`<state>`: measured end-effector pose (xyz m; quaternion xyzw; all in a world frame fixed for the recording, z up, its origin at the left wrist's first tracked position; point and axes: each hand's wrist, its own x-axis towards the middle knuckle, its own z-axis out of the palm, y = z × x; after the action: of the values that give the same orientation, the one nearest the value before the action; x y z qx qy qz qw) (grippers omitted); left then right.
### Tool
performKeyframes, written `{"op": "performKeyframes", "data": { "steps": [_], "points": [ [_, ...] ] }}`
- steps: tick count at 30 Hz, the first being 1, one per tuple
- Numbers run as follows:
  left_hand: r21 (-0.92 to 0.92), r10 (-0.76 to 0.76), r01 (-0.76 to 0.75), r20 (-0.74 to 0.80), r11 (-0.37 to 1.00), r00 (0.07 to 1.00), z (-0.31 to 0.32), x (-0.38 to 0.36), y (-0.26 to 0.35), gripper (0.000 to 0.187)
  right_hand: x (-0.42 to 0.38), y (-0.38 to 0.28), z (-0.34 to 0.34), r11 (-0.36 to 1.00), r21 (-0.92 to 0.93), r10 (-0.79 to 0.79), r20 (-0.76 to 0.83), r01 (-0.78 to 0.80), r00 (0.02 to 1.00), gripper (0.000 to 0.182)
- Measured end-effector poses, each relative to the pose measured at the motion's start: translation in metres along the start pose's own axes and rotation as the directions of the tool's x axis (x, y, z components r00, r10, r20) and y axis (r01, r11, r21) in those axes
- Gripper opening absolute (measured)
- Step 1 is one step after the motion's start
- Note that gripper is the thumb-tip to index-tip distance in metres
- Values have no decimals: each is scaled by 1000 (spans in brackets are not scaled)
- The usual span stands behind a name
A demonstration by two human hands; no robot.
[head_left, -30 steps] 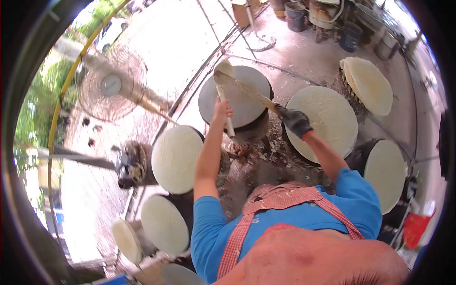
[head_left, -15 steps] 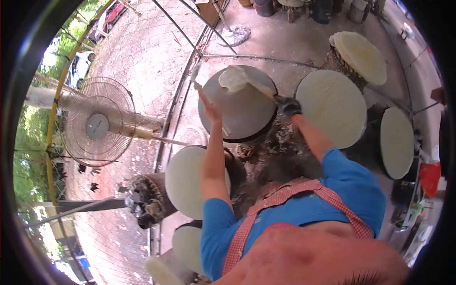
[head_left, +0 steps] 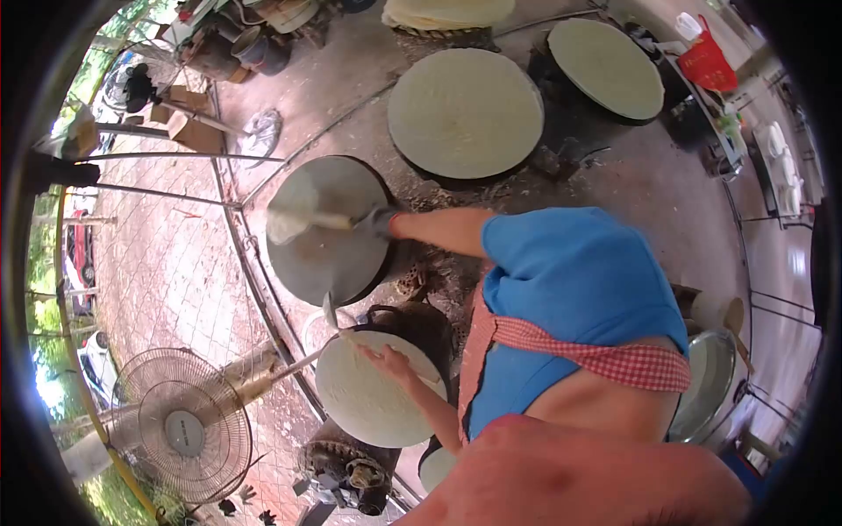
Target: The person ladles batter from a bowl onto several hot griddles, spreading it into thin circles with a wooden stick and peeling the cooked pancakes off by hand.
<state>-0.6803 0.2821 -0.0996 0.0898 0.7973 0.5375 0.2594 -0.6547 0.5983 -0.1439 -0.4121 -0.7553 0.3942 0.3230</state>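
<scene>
My right hand (head_left: 377,222), in a dark glove, is closed on the handle of a wooden spreader (head_left: 333,221). The spreader reaches over a dark round griddle (head_left: 338,263), and pale batter (head_left: 294,216) lies at its far end, blurred by motion. My bare left hand (head_left: 386,360) is over a second griddle covered by a thin pale flatbread (head_left: 368,403). A long-handled scraper (head_left: 330,311) lies in that hand, its blade beside the edge of the first griddle. The left fingers are rather straight along the handle.
Two more griddles with flatbreads (head_left: 465,114) (head_left: 605,70) stand beyond my right arm. Stacked flatbreads (head_left: 447,12) lie at the top. A fan (head_left: 184,430) stands lower left. Metal bars (head_left: 158,186) cross the upper left. A large metal basin (head_left: 709,386) is at right.
My view has turned to the right, so the griddles appear shifted. My left hand with the scraper has moved from the batter griddle to above the neighbouring flatbread. The right hand keeps its spreader in the batter.
</scene>
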Motion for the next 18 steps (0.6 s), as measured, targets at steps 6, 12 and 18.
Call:
{"op": "performKeyframes", "data": {
  "steps": [6,12,18],
  "points": [
    [192,166,-163,-3,968,986,-18,5,-17,70,41,10,-89,973,-98,229,529,-209,817,43],
    [169,133,-115,-96,979,986,-3,-4,17,73,12,-8,-31,885,379,58,488,-272,871,35],
    [289,193,-150,-126,945,973,0,-1,-9,70,109,27,-62,660,225,423,677,-717,602,33]
  ]
}}
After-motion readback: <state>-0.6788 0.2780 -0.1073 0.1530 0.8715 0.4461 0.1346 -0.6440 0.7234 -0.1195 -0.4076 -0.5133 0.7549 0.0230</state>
